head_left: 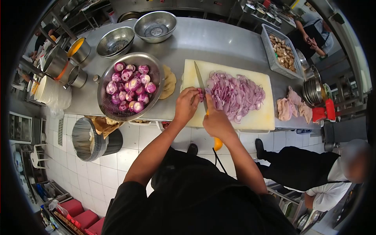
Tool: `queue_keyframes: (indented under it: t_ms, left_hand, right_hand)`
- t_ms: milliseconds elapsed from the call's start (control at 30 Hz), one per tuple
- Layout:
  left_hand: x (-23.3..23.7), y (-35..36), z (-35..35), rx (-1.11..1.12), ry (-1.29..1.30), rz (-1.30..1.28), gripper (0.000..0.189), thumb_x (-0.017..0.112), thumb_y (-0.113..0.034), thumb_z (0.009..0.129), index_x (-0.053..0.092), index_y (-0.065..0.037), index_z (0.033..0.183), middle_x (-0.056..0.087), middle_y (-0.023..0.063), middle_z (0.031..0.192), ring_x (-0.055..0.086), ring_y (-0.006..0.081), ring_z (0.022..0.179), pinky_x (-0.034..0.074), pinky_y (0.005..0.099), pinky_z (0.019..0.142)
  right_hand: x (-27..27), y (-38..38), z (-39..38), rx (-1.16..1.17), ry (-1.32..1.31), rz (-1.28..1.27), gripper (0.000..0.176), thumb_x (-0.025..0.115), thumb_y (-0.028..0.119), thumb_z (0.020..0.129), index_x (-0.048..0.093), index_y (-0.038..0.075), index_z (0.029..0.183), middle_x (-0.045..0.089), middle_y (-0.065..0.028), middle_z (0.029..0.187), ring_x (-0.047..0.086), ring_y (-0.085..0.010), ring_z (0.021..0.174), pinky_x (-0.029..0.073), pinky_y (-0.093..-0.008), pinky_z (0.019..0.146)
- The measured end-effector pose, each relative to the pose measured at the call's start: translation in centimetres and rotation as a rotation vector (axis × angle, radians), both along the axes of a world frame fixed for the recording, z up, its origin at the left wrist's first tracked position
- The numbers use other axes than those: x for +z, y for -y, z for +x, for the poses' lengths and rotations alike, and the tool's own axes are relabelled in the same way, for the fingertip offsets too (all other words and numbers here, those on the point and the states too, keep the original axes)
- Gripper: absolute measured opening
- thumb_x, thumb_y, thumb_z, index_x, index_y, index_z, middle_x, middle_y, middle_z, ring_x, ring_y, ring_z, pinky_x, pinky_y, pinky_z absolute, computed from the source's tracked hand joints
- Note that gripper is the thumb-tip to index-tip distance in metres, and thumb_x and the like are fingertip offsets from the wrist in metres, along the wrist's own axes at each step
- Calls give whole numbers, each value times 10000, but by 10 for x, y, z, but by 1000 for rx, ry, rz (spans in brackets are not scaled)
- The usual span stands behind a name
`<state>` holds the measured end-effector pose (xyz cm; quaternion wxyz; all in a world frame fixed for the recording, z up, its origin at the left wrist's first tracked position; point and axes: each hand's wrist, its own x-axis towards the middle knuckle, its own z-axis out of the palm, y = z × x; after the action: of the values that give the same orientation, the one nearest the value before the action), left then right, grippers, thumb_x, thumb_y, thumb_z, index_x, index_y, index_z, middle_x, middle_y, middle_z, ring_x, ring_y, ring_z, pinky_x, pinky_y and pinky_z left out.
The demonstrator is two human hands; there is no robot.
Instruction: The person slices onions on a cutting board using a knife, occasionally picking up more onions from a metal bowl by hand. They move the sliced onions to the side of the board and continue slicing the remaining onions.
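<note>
My right hand [216,121] grips a knife [200,82] with an orange handle, its blade pointing away over a white cutting board [258,117]. My left hand [187,102] holds a small piece of red onion [201,94] against the board, right beside the blade. A heap of sliced red onion [237,94] lies on the board to the right of the knife. A metal colander [150,105] full of peeled red onions [129,88] sits to the left of the board.
Empty steel bowls [155,26] and pots stand at the back left of the steel counter. A white basket [280,49] of mushrooms and raw chicken pieces [291,106] lie to the right. A lined bin [92,139] stands below. Another person [313,172] crouches at the right.
</note>
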<state>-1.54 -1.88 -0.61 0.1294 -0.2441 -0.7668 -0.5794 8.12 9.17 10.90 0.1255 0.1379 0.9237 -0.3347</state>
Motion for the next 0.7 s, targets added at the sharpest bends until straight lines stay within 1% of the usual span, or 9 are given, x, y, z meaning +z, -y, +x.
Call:
queue_keyframes:
  t_ms: [33,100,133,167,233,333,400,500,700]
  left_hand:
    - [-1,0,0,2,8,-1,106,725,1,883,710,29,984,710,159,1054,689,352,954,552,399,858]
    - [2,-1,1,3,6,3,109,731,-7,880,718,30,982,711,157,1060,692,349,955,556,396,855]
    - [2,0,1,5,3,4,111,734,-11,879,722,30,981,712,157,1063,693,347,955,558,394,854]
    - [3,1,0,15,-10,-10,112,736,-13,878,723,30,981,713,156,1061,695,346,951,560,392,850]
    - [-1,1,-1,18,-31,-39,114,740,-16,877,725,29,981,714,155,1056,700,343,942,564,389,841]
    - [-3,1,0,27,-28,-31,109,737,-13,882,717,29,980,715,157,1046,704,343,921,567,389,827]
    - [-2,2,1,9,-15,-4,103,735,-12,885,711,28,977,716,157,1040,705,345,916,568,392,826]
    - [-2,1,0,5,-18,4,100,736,-10,885,702,27,971,716,156,1036,705,344,913,568,395,823]
    - [-2,0,1,21,9,-16,101,733,-30,891,718,28,973,720,147,1053,708,335,918,569,388,828]
  right_hand:
    - [-21,-1,-2,18,-92,55,871,536,61,850,167,46,1639,692,-354,1036,702,-465,941,550,-523,855]
    - [-82,-10,-13,47,-394,162,837,509,62,891,155,86,1650,697,-317,974,710,-383,728,583,-474,714]
    - [-86,-9,-19,62,-548,214,821,495,63,912,149,106,1655,700,-298,943,715,-342,621,599,-449,643]
    - [-89,-15,-27,49,-391,127,822,496,64,910,150,106,1655,696,-299,968,714,-340,623,599,-448,641]
    - [-52,-22,-35,8,-69,-47,825,499,66,907,151,105,1655,690,-300,1017,714,-335,625,598,-446,637]
    - [16,-18,-27,-46,134,-170,826,487,62,903,153,108,1657,695,-276,995,691,-316,578,592,-438,631]
    - [38,-12,-15,-49,181,-162,824,477,61,903,152,109,1658,698,-264,972,676,-301,555,584,-426,612]
    - [57,-3,-1,-48,243,-159,818,465,61,903,152,102,1658,701,-258,942,662,-287,536,577,-416,595]
    - [44,-1,9,-36,208,-115,812,466,67,906,151,81,1654,705,-258,868,669,-302,536,579,-434,616]
